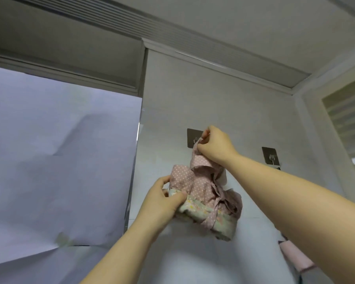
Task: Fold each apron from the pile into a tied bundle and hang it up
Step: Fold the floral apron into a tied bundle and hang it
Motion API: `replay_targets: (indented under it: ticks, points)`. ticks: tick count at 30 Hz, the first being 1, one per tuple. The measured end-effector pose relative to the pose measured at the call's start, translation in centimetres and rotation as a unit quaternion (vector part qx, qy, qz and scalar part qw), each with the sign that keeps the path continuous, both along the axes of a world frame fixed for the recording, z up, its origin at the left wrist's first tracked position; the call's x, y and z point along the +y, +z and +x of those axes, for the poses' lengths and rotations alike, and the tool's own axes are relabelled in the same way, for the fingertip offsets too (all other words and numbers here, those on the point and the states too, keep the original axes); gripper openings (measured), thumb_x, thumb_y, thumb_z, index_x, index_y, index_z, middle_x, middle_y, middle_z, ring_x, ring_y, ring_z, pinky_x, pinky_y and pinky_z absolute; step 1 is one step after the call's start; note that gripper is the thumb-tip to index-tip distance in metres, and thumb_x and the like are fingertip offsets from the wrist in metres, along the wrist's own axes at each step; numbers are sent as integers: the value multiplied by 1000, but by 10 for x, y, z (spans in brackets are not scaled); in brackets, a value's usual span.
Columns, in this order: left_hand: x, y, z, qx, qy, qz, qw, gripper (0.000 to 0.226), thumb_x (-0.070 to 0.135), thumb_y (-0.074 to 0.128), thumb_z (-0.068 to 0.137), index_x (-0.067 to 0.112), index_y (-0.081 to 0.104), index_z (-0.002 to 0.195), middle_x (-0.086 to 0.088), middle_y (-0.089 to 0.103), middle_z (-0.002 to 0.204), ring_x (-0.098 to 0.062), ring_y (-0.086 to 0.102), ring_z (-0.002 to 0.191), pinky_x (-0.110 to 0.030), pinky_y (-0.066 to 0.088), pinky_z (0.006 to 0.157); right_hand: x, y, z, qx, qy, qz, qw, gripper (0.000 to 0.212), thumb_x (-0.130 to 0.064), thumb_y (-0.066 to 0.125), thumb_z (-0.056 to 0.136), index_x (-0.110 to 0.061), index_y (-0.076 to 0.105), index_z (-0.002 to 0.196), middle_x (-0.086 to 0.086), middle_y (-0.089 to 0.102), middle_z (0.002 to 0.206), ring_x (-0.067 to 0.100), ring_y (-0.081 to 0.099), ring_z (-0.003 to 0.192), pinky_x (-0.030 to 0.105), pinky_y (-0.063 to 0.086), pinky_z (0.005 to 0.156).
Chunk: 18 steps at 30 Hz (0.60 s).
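Head view: the right hand (215,145) pinches the pink bundle's (205,197) strap at the wall hook (195,138). At seven o'clock, the left hand (162,201) grips the bundle.

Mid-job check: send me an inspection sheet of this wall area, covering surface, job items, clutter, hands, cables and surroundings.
Surface: pale wall with two metal hooks stuck on it.
Job's things: pink dotted apron bundle held up below the left hook; right hook beside it.
Clutter: pink cloth at the lower right edge.
Hands: left hand grips the bundle's lower left; right hand pinches its strap at the left hook.
Cables: nothing seen.
Surroundings: white sheet on the left; ceiling moulding above.
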State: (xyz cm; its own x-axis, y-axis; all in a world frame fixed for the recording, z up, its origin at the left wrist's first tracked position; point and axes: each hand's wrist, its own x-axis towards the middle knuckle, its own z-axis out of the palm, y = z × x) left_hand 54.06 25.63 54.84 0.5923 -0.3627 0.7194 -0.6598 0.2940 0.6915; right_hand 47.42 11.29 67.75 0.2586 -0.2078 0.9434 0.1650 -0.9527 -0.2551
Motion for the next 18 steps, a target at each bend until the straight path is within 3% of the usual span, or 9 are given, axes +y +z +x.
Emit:
replay_targets:
  ticks: [3,7,10,12,14,18]
  points:
    - [-4,8,11,-13,15,-3,1000,59,31,64,61,32,53,118,-5,70,98,-20,70,87,-44,56,86,-7,15,19,28,-37,-32,998,8,-10,60,77,-15,62,83,6,67,89,27,60,91,31,48,75]
    - [-11,-7,20,-18,34,20,999,43,27,59,59,35,56,101,-7,71,88,-22,69,80,-39,56,76,-21,13,27,116,-48,-69,990,15,-3,60,76,-17,66,80,-4,61,74,22,60,86,22,41,69]
    - [-13,-26,21,-20,58,27,998,45,29,58,60,35,55,104,3,70,89,-15,68,80,-38,55,79,-28,-10,29,70,15,-47,996,43,-4,60,79,-13,56,120,-9,50,76,18,53,79,24,39,66]
    - [-13,-38,22,-17,67,22,997,50,31,58,62,35,53,112,8,70,96,-12,67,85,-36,55,81,-28,-40,23,-29,53,-3,998,53,-14,63,83,-16,45,134,-1,54,91,20,55,89,31,44,79]
    - [-12,-47,23,-24,77,28,996,49,29,59,68,37,52,115,9,69,98,-10,66,87,-31,54,80,-25,-80,14,-76,14,11,997,51,-27,60,88,-21,45,136,3,55,116,22,51,109,39,44,92]
    - [-15,-54,18,-43,99,34,994,47,25,62,76,34,51,120,7,68,102,-10,66,91,-32,53,84,-14,-150,6,59,-112,-87,988,62,-50,27,90,-24,32,147,-2,36,150,20,35,134,37,28,108]
